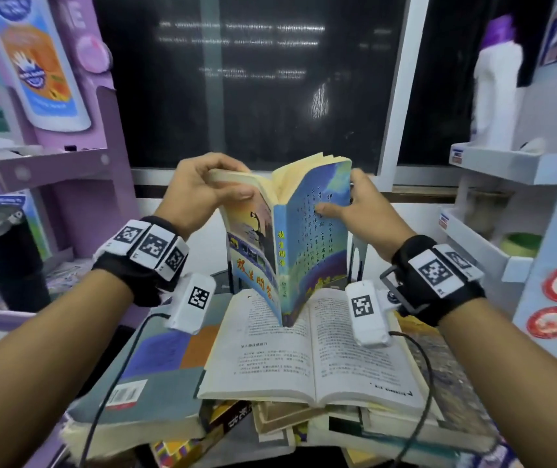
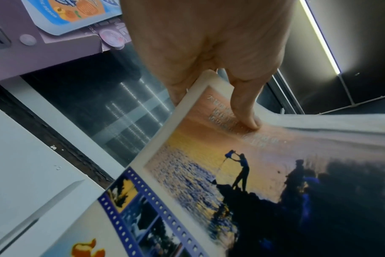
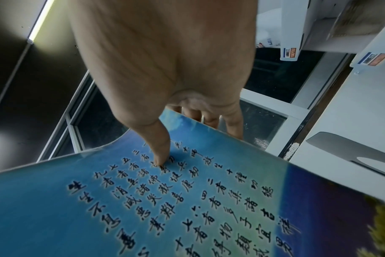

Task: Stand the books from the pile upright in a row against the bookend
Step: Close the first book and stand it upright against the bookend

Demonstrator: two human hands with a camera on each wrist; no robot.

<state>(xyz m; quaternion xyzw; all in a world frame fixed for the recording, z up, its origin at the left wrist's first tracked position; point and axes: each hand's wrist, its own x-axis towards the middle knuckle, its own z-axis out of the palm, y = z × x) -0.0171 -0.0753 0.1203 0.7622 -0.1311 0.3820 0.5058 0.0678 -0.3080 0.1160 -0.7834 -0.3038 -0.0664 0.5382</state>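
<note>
Behind blue book (image 1: 304, 238), bookend (image 1: 358, 261) mostly hidden

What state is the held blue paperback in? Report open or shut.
Open. The blue paperback stands spine toward the camera, covers splayed; the left hand and right hand each grip one cover.

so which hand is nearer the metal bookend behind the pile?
Right. The right hand grips the back cover of the blue paperback, just above the bookend. The left hand holds the front cover, on the far side of the book from it.
</note>
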